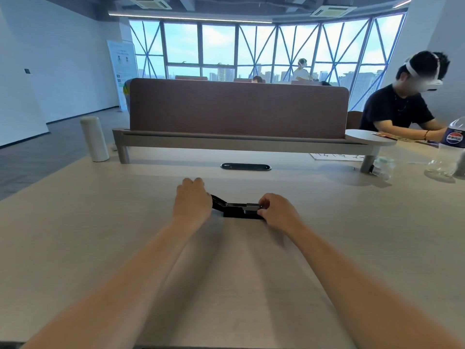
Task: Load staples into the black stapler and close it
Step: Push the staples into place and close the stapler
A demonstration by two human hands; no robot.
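The black stapler (236,212) lies opened flat on the pale table (100,235), its lid swung out to the left and its metal staple channel pointing right. My left hand (192,200) covers and holds the lid end. My right hand (275,210) pinches the right end of the metal channel between thumb and fingers. Whether staples lie in the channel is too small to tell.
A white flask (94,139) stands at the back left. A brown desk divider (237,108) on a grey rail closes the far side, with a cable slot (246,167) before it. At the right stand a water bottle (450,147), a small jar (383,167) and a seated person (400,107).
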